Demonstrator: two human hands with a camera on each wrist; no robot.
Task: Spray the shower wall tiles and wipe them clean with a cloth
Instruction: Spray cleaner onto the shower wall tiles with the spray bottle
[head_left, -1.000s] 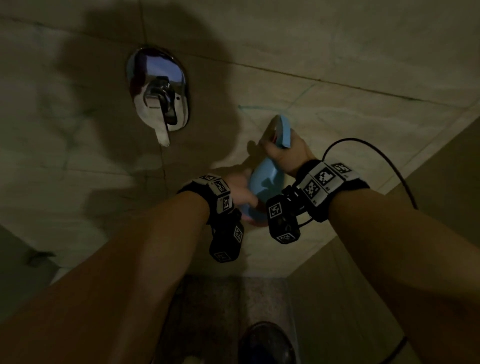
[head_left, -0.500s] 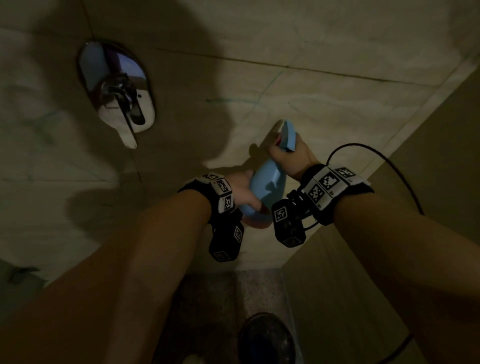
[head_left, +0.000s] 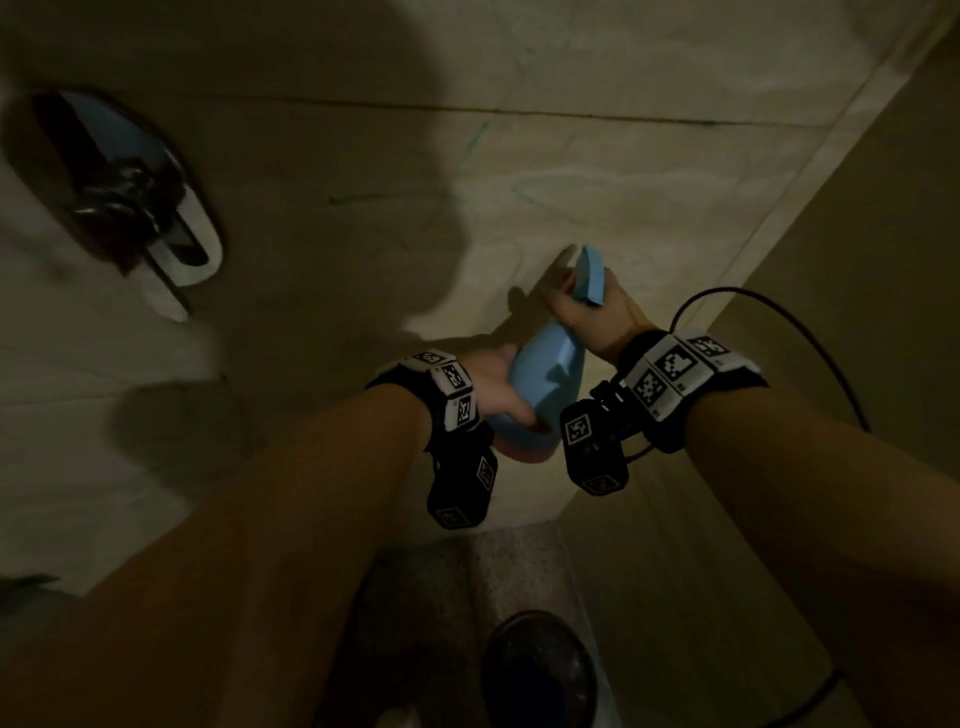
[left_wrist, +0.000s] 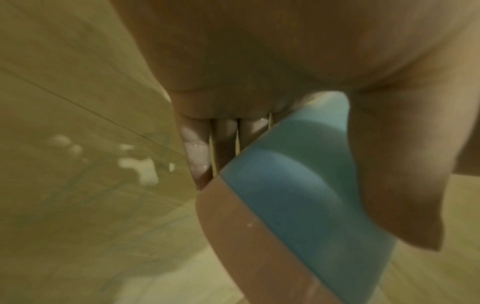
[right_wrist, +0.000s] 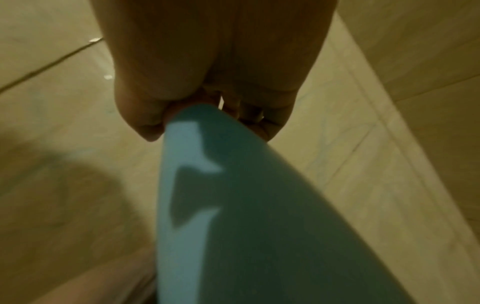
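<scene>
A light blue spray bottle (head_left: 545, 374) with a pinkish base is held tilted in front of the beige shower wall tiles (head_left: 649, 171). My left hand (head_left: 493, 387) grips its lower body, fingers curled round the far side and thumb on the near side. My right hand (head_left: 587, 312) grips the neck just under the blue spray head (head_left: 589, 275), which points at the wall. The left wrist view shows the bottle (left_wrist: 298, 185) inside my left hand (left_wrist: 259, 61); the right wrist view shows the bottle (right_wrist: 233, 205) under my right hand (right_wrist: 207, 72). No cloth is in view.
A chrome shower valve (head_left: 130, 208) with a lever sits on the wall at the left. White foam patches (left_wrist: 137, 166) cling to a tile. A side wall (head_left: 857, 260) closes the corner at the right. A black cable (head_left: 810, 332) loops off my right wrist. A dark round object (head_left: 540, 670) lies on the floor.
The view has swung to the right, so the valve has slid toward the picture's left edge. Both hands keep their hold on the bottle, now slightly lower and further right.
</scene>
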